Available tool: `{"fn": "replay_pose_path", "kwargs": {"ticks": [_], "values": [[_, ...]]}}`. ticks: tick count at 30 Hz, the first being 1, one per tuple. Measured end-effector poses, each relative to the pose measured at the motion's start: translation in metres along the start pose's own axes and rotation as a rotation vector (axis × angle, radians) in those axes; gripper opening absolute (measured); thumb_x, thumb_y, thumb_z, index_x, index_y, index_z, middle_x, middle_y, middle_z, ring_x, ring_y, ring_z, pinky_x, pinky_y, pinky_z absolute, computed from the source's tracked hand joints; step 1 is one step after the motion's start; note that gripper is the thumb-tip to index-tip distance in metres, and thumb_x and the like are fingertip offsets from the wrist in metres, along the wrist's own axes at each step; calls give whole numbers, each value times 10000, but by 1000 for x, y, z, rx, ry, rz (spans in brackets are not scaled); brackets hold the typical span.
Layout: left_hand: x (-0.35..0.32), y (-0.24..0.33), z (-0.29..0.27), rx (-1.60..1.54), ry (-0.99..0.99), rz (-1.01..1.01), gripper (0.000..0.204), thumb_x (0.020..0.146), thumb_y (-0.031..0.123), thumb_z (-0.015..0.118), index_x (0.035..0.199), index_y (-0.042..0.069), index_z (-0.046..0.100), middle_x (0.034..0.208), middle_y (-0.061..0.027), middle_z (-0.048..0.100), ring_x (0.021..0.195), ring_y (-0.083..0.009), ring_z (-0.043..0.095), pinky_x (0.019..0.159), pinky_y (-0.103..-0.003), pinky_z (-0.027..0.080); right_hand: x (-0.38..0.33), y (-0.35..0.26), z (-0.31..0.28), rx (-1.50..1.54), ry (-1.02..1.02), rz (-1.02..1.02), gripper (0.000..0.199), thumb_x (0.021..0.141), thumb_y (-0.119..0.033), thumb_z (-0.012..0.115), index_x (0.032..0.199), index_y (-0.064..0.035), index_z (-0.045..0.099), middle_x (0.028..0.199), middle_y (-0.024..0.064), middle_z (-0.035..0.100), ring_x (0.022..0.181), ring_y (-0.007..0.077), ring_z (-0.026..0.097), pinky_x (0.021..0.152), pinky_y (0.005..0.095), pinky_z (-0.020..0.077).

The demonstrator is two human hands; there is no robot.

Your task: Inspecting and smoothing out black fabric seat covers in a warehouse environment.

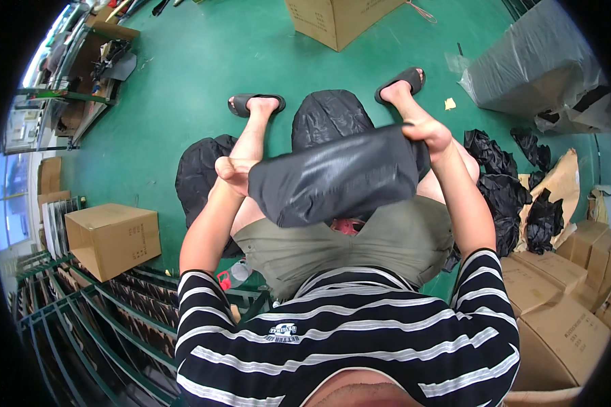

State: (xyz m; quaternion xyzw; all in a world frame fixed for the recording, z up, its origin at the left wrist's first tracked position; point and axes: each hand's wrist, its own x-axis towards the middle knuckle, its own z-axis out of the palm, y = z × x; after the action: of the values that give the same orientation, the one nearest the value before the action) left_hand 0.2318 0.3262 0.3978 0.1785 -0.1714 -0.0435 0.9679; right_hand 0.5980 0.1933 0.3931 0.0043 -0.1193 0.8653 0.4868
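A smooth, shiny black leather-look cover (336, 178) is stretched sideways above my lap. My left hand (234, 173) grips its left end, thumb in sight and the other fingers mostly hidden behind the material. At the opposite end, which sits slightly higher, my right hand (432, 135) has hold of the upper corner. Just past the cover, between my lower legs, a rounded black wrinkled piece (329, 117) is partly hidden by it. Another rounded black piece (200, 175) lies beside my left leg.
Crumpled black pieces (506, 197) lie right of my leg on brown paper (569, 186). Cartons (563, 332) are stacked at the lower right. One carton (115, 237) rests on green racks at left; another (336, 24) stands ahead. A plastic-wrapped grey bulk (533, 64) is far right.
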Motion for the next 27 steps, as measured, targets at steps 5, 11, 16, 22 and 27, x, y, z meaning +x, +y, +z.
{"fn": "replay_pose_path", "kwargs": {"ticks": [5, 11, 16, 22, 27], "values": [[-13, -15, -15, -44, 98, 319, 788, 784, 119, 561, 1441, -154, 224, 1552, -126, 279, 1285, -197, 496, 1023, -302, 419, -4, -19, 3, -146, -92, -92, 326, 978, -81, 458, 1300, -67, 505, 1329, 183, 556, 1292, 335, 495, 1039, 474, 436], [-19, -58, 1, -25, 233, 542, 900, 732, 207, 647, 1452, -121, 219, 1516, -133, 328, 1258, -228, 536, 1017, -331, 432, -26, -33, 26, -183, 9, -360, 538, 1033, -337, 294, 1388, 36, 450, 1390, 260, 490, 1283, 409, 485, 1120, 534, 335], [9, -101, 1, 62, 512, 332, 816, 897, 462, 648, 1462, -14, 302, 1369, -194, 535, 1317, -305, 467, 1106, -459, 338, -40, -5, 47, -338, -51, -194, 754, 953, -452, 449, 1482, 53, 267, 1519, 217, 334, 1350, 353, 416, 1141, 470, 314], [21, -94, 12, 738, 97, 164, 385, 952, 215, 585, 1220, -63, 590, 1238, -102, 619, 1149, -170, 554, 981, -323, 444, -4, 15, 83, -1023, -248, 295, 490, 955, -292, 531, 1170, 135, 421, 1258, 147, 456, 1190, 251, 399, 1012, 329, 272], [-4, -102, 61, 355, 45, -53, 339, 862, 228, 752, 944, -75, 625, 974, -112, 662, 917, -207, 610, 857, -358, 466, -22, 52, 127, -539, -765, 563, 342, 981, -55, 478, 649, 23, 455, 618, 204, 470, 591, 437, 470, 551, 480, 343]]}}
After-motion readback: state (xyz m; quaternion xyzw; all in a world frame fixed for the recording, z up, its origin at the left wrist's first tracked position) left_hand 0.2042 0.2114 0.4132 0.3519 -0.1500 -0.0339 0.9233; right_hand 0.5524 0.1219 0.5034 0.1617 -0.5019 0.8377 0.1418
